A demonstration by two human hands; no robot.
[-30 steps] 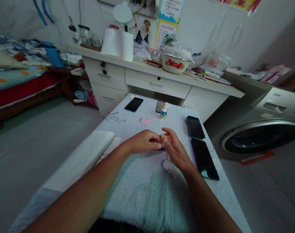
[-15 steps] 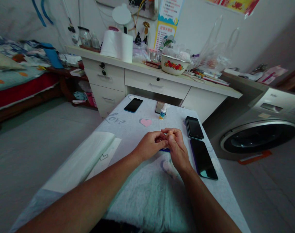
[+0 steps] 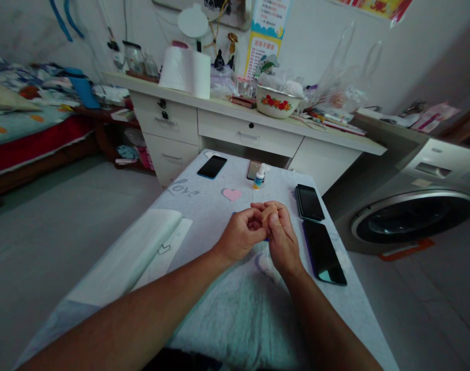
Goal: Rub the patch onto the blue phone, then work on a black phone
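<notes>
Fingers [image 3: 258, 235] near upright white-capped bottle [image 3: 258, 180]

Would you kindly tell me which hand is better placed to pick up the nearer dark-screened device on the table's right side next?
Probably the right hand: the dark-screened device lies on its outer side, whereas the left hand would have to reach across the right.

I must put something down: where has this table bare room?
Bare cloth lies between the forearms, and between the white bottle and the smaller right device. Crowded: the right edge, with a larger device too, and the middle, around the left hand and right hand.
</notes>
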